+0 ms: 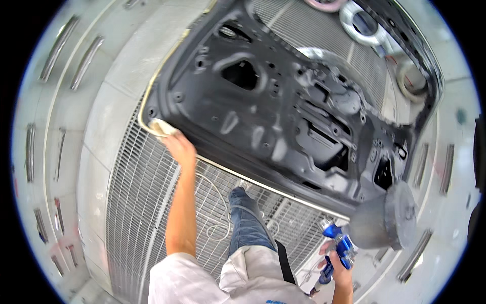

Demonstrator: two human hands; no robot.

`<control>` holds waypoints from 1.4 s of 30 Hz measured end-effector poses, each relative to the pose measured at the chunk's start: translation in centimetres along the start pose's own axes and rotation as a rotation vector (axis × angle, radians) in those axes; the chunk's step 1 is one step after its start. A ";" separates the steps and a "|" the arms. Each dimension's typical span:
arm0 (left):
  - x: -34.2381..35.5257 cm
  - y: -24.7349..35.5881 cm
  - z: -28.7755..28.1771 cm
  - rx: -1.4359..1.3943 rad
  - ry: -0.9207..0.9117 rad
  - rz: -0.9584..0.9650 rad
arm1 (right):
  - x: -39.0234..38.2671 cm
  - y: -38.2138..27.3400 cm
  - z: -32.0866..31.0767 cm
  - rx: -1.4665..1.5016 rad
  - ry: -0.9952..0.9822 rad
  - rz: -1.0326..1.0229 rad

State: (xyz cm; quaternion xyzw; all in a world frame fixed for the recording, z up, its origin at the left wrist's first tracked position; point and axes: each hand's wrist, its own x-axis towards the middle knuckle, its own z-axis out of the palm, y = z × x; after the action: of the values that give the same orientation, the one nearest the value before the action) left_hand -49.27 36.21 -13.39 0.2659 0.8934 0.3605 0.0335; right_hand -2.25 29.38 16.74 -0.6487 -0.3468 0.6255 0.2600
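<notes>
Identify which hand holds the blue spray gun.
The right hand, gripping the spray gun; the left hand touches pale material at the corner of the dark panel.

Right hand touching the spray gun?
Touching. Head view shows the right hand wrapped around the grip of the blue spray gun.
</notes>
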 end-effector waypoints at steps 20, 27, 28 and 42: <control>-44.6 16.0 7.6 -0.023 -0.473 0.370 | -6.7 10.0 -19.2 0.127 0.351 -0.018; -64.7 24.2 10.2 -0.351 -0.920 0.624 | -11.8 14.0 -28.4 0.170 0.449 -0.064; -64.8 25.3 9.9 -0.408 -1.096 0.421 | -12.3 14.2 -29.3 0.165 0.454 -0.069; -47.5 22.5 10.7 -0.138 -0.123 0.610 | -10.6 17.7 -38.7 0.224 0.284 -0.009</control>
State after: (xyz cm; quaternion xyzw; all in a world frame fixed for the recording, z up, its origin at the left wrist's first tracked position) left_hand 4.26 32.60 -12.68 0.5400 0.7422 0.3970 -0.0045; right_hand 38.57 13.84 12.96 -0.6960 -0.2376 0.5611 0.3798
